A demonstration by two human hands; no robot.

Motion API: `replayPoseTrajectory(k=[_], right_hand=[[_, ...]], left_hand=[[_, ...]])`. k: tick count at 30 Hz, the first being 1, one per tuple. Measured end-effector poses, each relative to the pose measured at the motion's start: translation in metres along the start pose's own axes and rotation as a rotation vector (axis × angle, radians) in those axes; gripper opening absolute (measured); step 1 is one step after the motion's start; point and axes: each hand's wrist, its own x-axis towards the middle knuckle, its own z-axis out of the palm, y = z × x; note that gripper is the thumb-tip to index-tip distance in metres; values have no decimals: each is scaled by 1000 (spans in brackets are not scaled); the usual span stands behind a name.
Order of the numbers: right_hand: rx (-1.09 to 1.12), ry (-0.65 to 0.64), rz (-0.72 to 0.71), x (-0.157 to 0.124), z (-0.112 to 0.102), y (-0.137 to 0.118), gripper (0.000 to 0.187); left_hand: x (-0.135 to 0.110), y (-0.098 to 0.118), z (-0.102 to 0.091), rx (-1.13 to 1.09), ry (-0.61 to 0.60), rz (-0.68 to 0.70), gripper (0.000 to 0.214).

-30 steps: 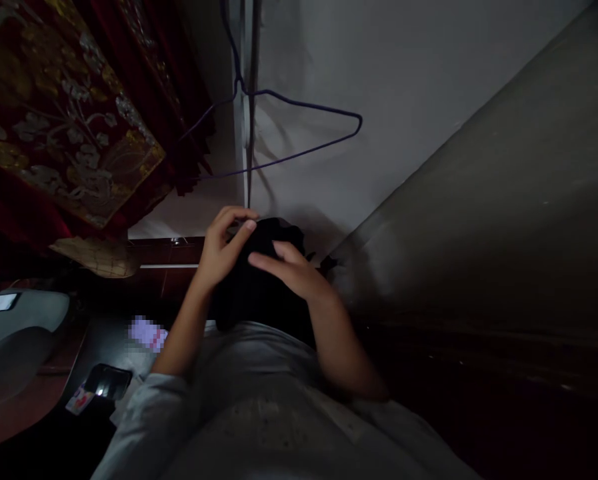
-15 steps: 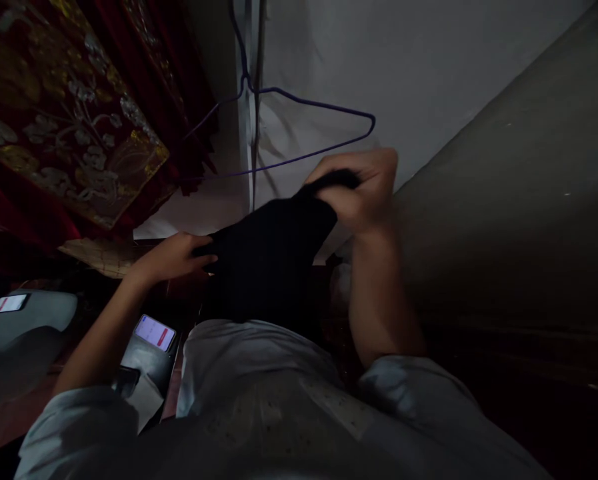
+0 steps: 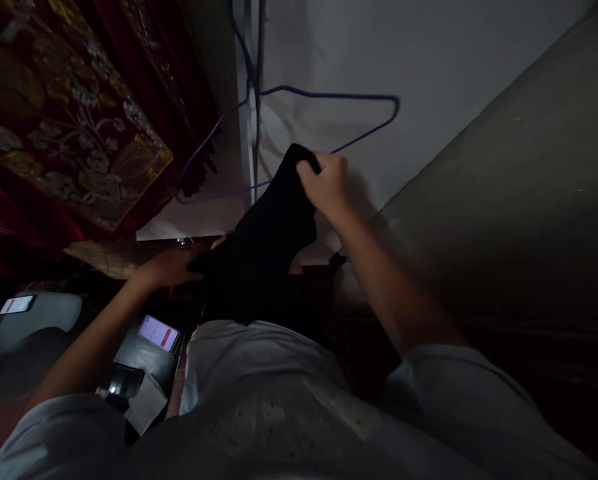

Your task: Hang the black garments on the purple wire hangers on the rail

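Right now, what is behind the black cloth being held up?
Behind the black cloth hangs a purple wire hanger against a white wall. The cloth covers part of the hanger's lower bar and the fingertips of the left hand.

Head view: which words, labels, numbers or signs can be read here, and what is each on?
Nothing is legible.
Lit phone screen: white with a red patch, writing too small to read.
Second lit screen, far left: too small and blurred.
Black garment, purple hanger, patterned red cloth: no lettering visible.
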Motion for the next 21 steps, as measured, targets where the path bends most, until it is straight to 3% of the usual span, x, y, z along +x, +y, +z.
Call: replayPoseTrajectory(k=[3, 8, 15, 21], right_hand=[[-148, 19, -43, 7, -39, -16, 51], [-246, -2, -92, 11, -83, -44, 54], [-270, 41, -87, 3, -86, -46, 52], [-334, 60, -107, -1, -83, -49, 50]], left_hand=[[2, 0, -18, 191, 12, -73, 32], [8, 26, -44, 390, 203, -62, 24], [14, 54, -53, 509, 148, -300, 38], [2, 62, -54, 460, 312, -185, 38]])
